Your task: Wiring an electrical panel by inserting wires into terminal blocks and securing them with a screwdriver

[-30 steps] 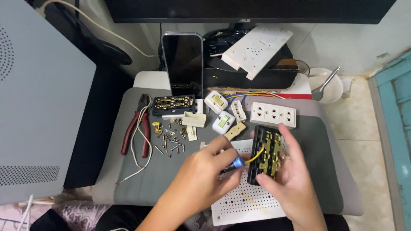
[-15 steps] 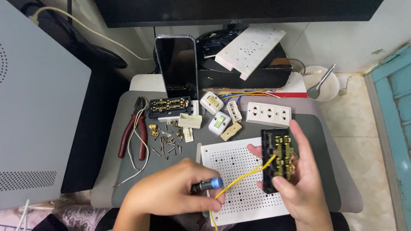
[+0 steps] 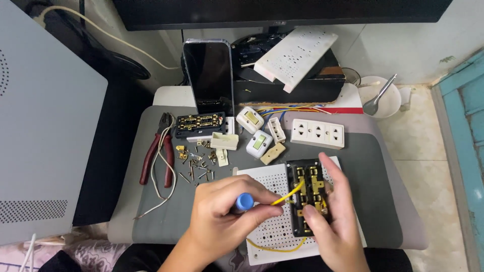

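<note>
My right hand (image 3: 337,221) grips a black socket body (image 3: 308,194) with brass contacts, held over a white perforated board (image 3: 275,236). A yellow wire (image 3: 286,194) runs from the socket body toward my left hand and loops under it near the board's front edge. My left hand (image 3: 224,219) is closed around a small screwdriver with a blue cap (image 3: 245,201), its tip pointing toward the socket body.
Red-handled pliers (image 3: 157,153) and a white cord lie at the left of the grey mat (image 3: 383,201). Loose screws and brass parts (image 3: 199,161), a second black socket body (image 3: 199,123), white switches (image 3: 259,143), a white triple socket face (image 3: 317,133), an upright phone (image 3: 207,75), a bowl with spoon (image 3: 380,98).
My left hand has moved back right with the screwdriver toward the socket body, after drawing away to the left. My right hand keeps hold of the socket body.
</note>
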